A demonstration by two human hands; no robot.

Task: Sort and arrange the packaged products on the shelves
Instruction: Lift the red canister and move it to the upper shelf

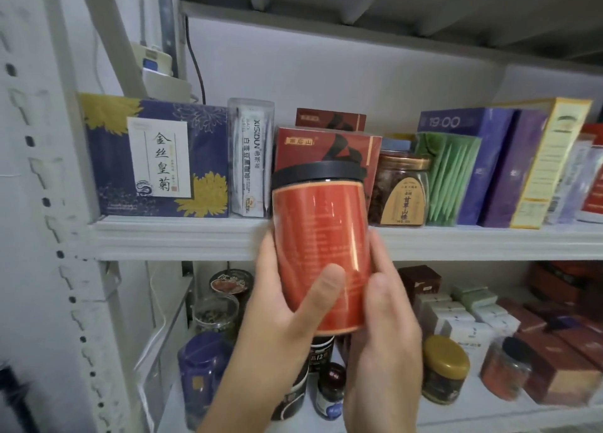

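Note:
A red jar with a black lid (321,237) is held upright in front of the upper shelf's edge (176,237). My left hand (280,315) grips its lower left side, thumb across the label. My right hand (388,318) wraps the lower right side. Directly behind the jar on the upper shelf stands a red box (326,145), with a second red box (329,119) further back. To its left are a clear pack of sachets (251,158) and a blue box with yellow flowers (156,158). To its right stands a glass jar with a gold label (403,191).
Green sachets (452,178), purple boxes (499,165) and a yellow-edged box (548,161) fill the upper shelf's right. The lower shelf holds several jars (445,370), white boxes (456,315) and brown boxes (561,361). A perforated steel upright (49,237) stands at left.

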